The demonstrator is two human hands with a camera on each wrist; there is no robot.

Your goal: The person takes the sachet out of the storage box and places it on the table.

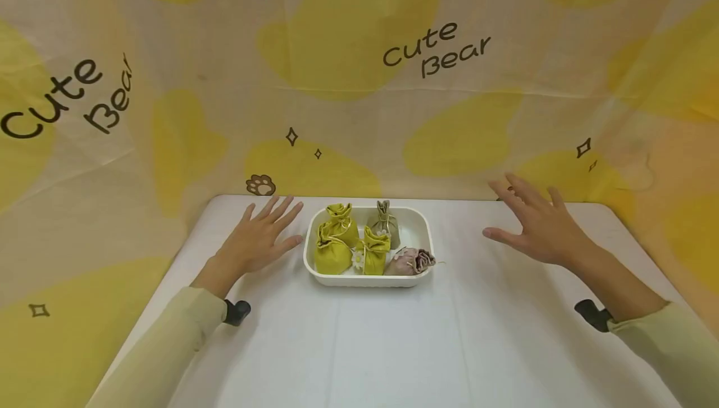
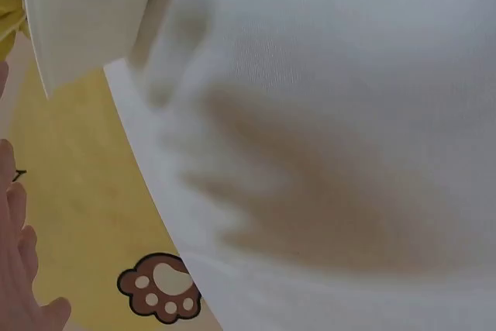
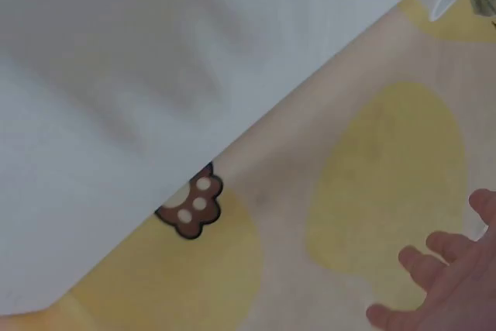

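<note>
My left hand (image 1: 255, 239), fingers spread, hovers over the table just left of a white tray (image 1: 367, 281), its thumb near the tray's side. My right hand (image 1: 542, 224) is raised well to the right of the tray, fingers apart and holding nothing. Inside the tray sit several small drawstring pouches: a yellow-green pouch (image 1: 333, 255) at the front left, another yellow-green pouch (image 1: 344, 227) behind it, and a third yellow-green pouch (image 1: 374, 255) in the middle beside a small white flower (image 1: 357, 260). An upright grey-beige pouch (image 1: 387, 224) stands at the back. A pinkish pouch (image 1: 407, 263) lies at the front right.
The white table (image 1: 393, 345) runs back to a yellow and beige cloth backdrop (image 1: 359, 115) printed with words and paw marks. Black wrist mounts (image 1: 237, 312) show at both sleeves. The left hand's shadow (image 2: 310, 191) falls on the tabletop.
</note>
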